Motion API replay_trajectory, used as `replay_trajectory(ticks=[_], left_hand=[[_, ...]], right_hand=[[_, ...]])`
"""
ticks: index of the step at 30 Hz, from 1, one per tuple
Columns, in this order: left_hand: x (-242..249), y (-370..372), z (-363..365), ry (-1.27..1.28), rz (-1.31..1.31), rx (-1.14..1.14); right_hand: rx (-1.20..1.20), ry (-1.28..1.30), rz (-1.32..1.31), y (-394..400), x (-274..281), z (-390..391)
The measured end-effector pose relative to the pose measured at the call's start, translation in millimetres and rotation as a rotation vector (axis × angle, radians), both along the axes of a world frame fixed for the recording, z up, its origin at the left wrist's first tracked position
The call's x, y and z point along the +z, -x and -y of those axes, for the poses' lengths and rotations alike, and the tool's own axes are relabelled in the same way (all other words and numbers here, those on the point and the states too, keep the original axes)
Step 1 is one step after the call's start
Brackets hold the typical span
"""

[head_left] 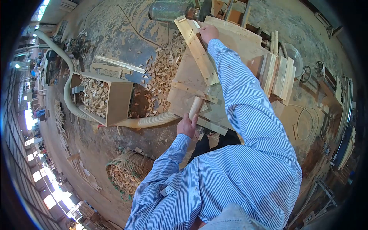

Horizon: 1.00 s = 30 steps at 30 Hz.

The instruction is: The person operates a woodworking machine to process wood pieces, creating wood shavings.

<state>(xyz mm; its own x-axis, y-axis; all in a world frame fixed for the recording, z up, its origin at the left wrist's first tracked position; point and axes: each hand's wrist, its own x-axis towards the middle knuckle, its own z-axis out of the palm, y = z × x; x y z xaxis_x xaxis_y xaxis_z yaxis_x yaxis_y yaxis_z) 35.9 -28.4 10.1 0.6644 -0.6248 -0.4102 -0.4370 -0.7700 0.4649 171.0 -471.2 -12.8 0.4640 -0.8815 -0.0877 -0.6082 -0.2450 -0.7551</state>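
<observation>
My left hand [186,125] is wrapped round a pale, rounded wooden piece [196,107], which looks like a handle, at the near side of the work table [189,73]. Stretched to the far side, my right hand [209,33] has its fingers curled at a pale wooden strip [196,24], mostly hidden by the hand. Beside it a long wooden board with dark holes [199,53] lies slantwise over the table. A second, narrower batten [194,92] crosses the surface between my hands.
Small wooden offcuts [165,69] are heaped left of the table. More fill an open wooden box [119,101] and a wicker basket [132,165]. A ribbed hose [149,120] runs from table to box. Stacked boards [278,76] stand at the right, a dark motor-like cylinder [170,10] at the far edge.
</observation>
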Motion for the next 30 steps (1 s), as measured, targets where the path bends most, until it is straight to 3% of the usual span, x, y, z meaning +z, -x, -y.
replay_trajectory(ticks=[6,10,19,25,27,30], left_hand=[[-1,-5,30,0.01,-0.021,0.013],[4,-11,53,0.003,-0.031,0.019],[3,-14,79,0.013,-0.028,0.032],[5,-12,74,0.018,0.008,0.019],[4,-13,70,0.032,0.0,0.025],[1,-10,61,0.003,0.005,0.04]], right_hand=[[0.002,0.167,-0.061,-13,-14,36],[0.031,0.148,-0.04,-15,-11,56],[0.128,0.334,-0.27,-20,-19,95],[0.275,0.295,-0.188,29,-2,68],[0.119,0.096,-0.094,27,11,53],[0.144,0.255,-0.064,20,-1,30]])
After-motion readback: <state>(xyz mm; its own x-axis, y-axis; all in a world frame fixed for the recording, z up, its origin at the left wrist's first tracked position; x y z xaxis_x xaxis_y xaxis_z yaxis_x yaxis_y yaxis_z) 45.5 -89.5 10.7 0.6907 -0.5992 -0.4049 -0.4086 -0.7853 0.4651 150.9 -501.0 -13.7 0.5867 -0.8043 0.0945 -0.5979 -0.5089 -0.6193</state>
